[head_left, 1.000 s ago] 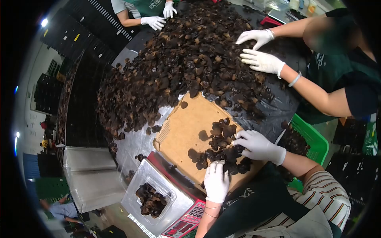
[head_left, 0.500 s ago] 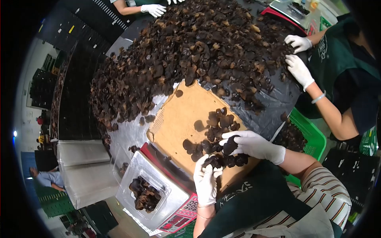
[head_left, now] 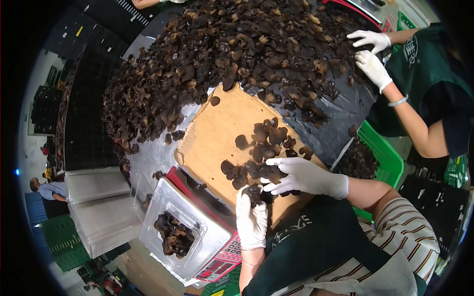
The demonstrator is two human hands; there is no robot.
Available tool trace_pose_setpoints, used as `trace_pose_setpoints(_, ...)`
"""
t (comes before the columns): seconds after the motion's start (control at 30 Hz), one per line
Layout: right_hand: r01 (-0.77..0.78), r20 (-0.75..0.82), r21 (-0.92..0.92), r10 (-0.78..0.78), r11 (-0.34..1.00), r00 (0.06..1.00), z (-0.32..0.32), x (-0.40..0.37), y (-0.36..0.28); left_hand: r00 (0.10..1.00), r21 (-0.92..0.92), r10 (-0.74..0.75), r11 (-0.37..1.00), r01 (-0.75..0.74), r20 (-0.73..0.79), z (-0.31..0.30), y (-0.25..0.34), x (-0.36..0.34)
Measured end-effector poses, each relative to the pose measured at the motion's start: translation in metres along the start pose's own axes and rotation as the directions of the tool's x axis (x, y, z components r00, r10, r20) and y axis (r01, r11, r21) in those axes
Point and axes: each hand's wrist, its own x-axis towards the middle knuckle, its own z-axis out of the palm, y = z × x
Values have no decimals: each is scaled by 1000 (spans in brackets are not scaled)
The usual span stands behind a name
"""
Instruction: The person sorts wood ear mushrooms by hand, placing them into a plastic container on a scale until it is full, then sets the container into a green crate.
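"What's in that left hand (head_left: 252, 222)?"

"A small dark clump (head_left: 254, 193) of fungus — the grip is closed round it, thumb and fingers pinching it, low over the near part of the cardboard (head_left: 222, 123)."

"And the right hand (head_left: 303, 176)?"

"Just beside it, fingers spread about a dark piece (head_left: 270, 173). Whether that grip has hold of it, I can't tell from here."

"Where are the others?"

"Loose pieces (head_left: 264, 145) lie scattered on the cardboard, just past both hands, with one lone piece (head_left: 215, 101) near the far corner. Beyond that there's the big heap (head_left: 232, 49), spread wide over the table (head_left: 348, 126)."

"What's standing over on the left?"

"A scale (head_left: 219, 266), red and silver, right beside the cardboard. A clear tray (head_left: 195, 224) sits on it, with more fungus (head_left: 174, 236) inside."

"Anyone else at it?"

"Across on the right, a co-worker (head_left: 419, 59) in a green apron has two gloved hands (head_left: 374, 70) at the edge of the heap. Nearer us, a green basket (head_left: 392, 160) by the table holds dark fungus too — quite a lot."
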Motion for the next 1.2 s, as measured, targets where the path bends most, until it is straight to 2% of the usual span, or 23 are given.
trace_pose_setpoints(0.03,-4,11,-21,5,1000,1000,0,0,1,1000,7,7,1000,-7,6,0,0,0)
trace_pose_setpoints(0.1,-93,18,178,91,980,996,4,1,-3,999,-10,12,1000,-12,33,-1,1,0)
trace_pose_setpoints(0.13,-176,-4,341,188,923,982,8,0,-9,999,-16,10,1000,-9,41,4,2,0)
trace_pose_setpoints(0.2,-163,-47,274,182,948,982,8,1,-7,999,-25,-14,1000,15,37,17,6,-4)
trace_pose_setpoints(0.3,-130,-60,180,143,975,988,2,3,2,994,138,97,985,-103,45,10,0,-4)
trace_pose_setpoints(0.37,43,-25,-190,-49,981,999,-6,5,10,983,278,172,943,-182,60,12,-4,-6)
trace_pose_setpoints(0.4,207,61,-499,-204,841,977,-11,6,10,965,398,252,880,-261,76,11,-7,-5)
trace_pose_setpoints(0.43,225,56,-479,-226,849,973,-10,6,12,940,508,327,795,-332,102,12,-9,-4)
trace_pose_setpoints(0.5,263,48,-437,-270,860,962,-6,6,14,899,554,401,715,-427,175,18,-10,-9)
trace_pose_setpoints(0.57,239,53,-468,-243,851,969,-5,4,8,867,607,446,632,-481,223,21,-11,-10)
trace_pose_setpoints(0.63,86,-23,-64,-88,994,996,-1,3,8,859,631,468,606,-484,210,20,-13,-11)
trace_pose_setpoints(0.7,43,-30,52,-42,998,999,-1,3,9,840,682,505,545,-488,198,19,-16,-12)
trace_pose_setpoints(0.77,119,-10,-144,-121,982,993,-2,5,12,810,711,536,473,-521,237,21,-18,-13)
trace_pose_setpoints(0.87,76,-66,154,-67,985,996,1,0,10,815,723,516,454,-521,264,21,-17,-14)
trace_pose_setpoints(0.9,219,-119,-32,-222,975,968,5,-2,11,825,720,497,464,-516,271,20,-16,-12)
trace_pose_setpoints(0.93,341,-144,-225,-378,913,915,12,-3,13,887,649,409,620,-441,212,21,-13,-11)
trace_pose_setpoints(0.97,433,-139,-413,-525,801,839,18,-6,16,979,340,199,919,-201,44,28,-12,-16)
trace_pose_setpoints(1.0,344,-77,-405,-406,847,911,25,-13,16,997,62,-11,998,6,81,25,-8,-14)
trace_pose_setpoints(1.03,517,222,-639,-506,570,833,21,-12,13,964,-204,-205,950,238,172,24,-4,-13)
trace_pose_setpoints(1.07,571,289,-658,-536,490,793,26,-16,12,965,-197,-254,944,263,71,28,-7,-19)
trace_pose_setpoints(1.1,622,357,-669,-558,408,749,34,-20,12,986,154,-136,981,121,96,26,-9,-20)
trace_pose_setpoints(1.13,669,363,-654,-630,353,687,34,-20,15,993,482,-17,875,-43,120,23,-12,-21)
trace_pose_setpoints(1.2,592,365,-790,-656,157,661,13,-18,5,992,346,-90,937,53,90,18,-11,-23)
